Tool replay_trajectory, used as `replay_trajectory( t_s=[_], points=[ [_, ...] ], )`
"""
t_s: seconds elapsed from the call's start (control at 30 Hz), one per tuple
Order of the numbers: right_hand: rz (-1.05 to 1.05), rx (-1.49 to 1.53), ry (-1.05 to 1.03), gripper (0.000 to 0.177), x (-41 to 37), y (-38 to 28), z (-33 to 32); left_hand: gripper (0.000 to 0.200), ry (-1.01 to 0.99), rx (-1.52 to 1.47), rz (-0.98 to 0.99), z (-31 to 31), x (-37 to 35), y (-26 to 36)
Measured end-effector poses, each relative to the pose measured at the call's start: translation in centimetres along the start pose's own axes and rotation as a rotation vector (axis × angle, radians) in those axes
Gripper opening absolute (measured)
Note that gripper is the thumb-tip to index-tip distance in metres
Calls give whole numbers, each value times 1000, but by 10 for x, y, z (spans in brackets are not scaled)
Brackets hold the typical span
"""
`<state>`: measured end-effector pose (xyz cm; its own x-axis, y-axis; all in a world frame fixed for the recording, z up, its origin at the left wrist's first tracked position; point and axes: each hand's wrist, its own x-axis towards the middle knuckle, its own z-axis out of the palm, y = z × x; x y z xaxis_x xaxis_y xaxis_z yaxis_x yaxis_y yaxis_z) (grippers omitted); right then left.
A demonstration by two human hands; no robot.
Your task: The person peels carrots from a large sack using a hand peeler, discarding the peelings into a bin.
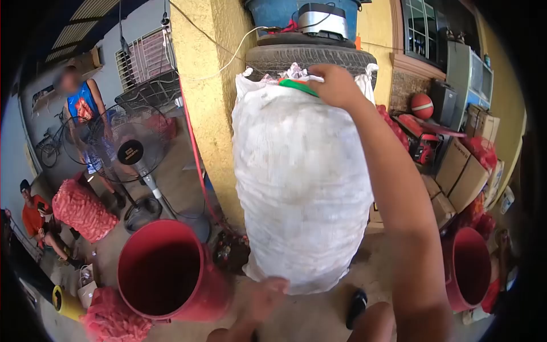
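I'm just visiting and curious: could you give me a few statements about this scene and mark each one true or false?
1. The right hand is at the top of the white sack. True.
2. The left hand is at the top of the sack too. False: it is low, near the sack's bottom.
3. A tire shows behind the sack's top. True.
4. The large barrel left of the sack is blue. False: it is red.
5. A fan stands left of the sack in the picture. True.

At your nine o'clock stands a pedestal fan, with a bicycle beyond it. You have a blue tub above a tire at twelve, a red ball at two and cardboard boxes at three.
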<state>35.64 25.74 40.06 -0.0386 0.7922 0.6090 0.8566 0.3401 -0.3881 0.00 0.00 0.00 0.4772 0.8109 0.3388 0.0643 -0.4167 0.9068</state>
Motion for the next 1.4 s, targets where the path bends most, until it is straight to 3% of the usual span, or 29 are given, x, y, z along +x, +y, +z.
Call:
replay_trajectory(
  t_s=[0.03,0.07,0.1,0.17,0.23,0.3,0.37,0.43,0.5,0.53,0.57,0.63,0.7,0.77,0.87,0.93,0.97,1.03,1.1,1.17,1.23,1.3,1.33,1.37,1.4],
  points=[
    [34,-144,-12,61,-2,5,13,28,-4,47,29,21,-29,-7],
    [71,-286,-18,54,-6,7,22,26,-135,186,-98,39,-58,-10],
    [-13,-322,124,54,69,-12,9,24,-202,390,-62,13,44,-62],
    [203,-446,61,57,41,-20,34,24,-290,221,-54,23,30,-41],
    [224,-455,108,54,23,-15,44,25,-376,74,-21,25,23,-31],
    [142,-436,284,48,15,-10,43,25,-190,82,-126,34,26,-32],
    [88,-352,314,41,-10,-15,31,26,-145,51,-141,36,24,-28],
    [-85,-132,635,42,-50,-28,19,27,-95,35,-167,32,20,-16],
    [-120,-5,656,40,-124,-49,2,26,-56,46,-197,31,11,-3],
    [107,371,483,37,-179,-81,-6,31,-4,-149,-250,34,3,-7],
    [170,419,412,35,-233,-92,-3,36,46,-345,-310,39,-7,-13],
    [296,573,144,35,-349,-115,3,50,70,-609,-168,45,-18,1],
    [448,795,-3,31,-440,-134,13,61,42,-719,-94,62,-25,59],
    [543,1039,9,32,-498,-148,27,63,27,-801,12,91,-31,103],
    [478,950,40,35,-566,-148,70,56,93,-601,-138,120,-45,139],
    [246,358,22,38,-589,-143,85,49,101,-585,-231,131,-60,117],
    [258,373,22,38,-594,-136,85,42,95,-562,-296,135,-64,103],
    [464,623,-213,41,-615,-135,81,33,104,-530,-307,141,-90,96],
    [470,554,-150,39,-636,-115,98,31,62,-264,-380,139,-110,75],
    [216,360,-86,41,-655,-99,108,30,26,-137,-414,134,-135,44],
    [311,236,-181,43,-656,-103,108,29,12,-10,-409,134,-136,49],
    [390,118,-272,44,-656,-107,117,23,97,53,-257,131,-142,62],
    [695,656,-385,48,-656,-104,122,23,103,56,-250,126,-145,58],
    [978,1203,-481,51,-654,-102,125,22,59,325,-142,118,-149,53],
    [1043,1609,-416,50,-658,-105,124,23,18,593,-17,110,-149,50]
  ],
)
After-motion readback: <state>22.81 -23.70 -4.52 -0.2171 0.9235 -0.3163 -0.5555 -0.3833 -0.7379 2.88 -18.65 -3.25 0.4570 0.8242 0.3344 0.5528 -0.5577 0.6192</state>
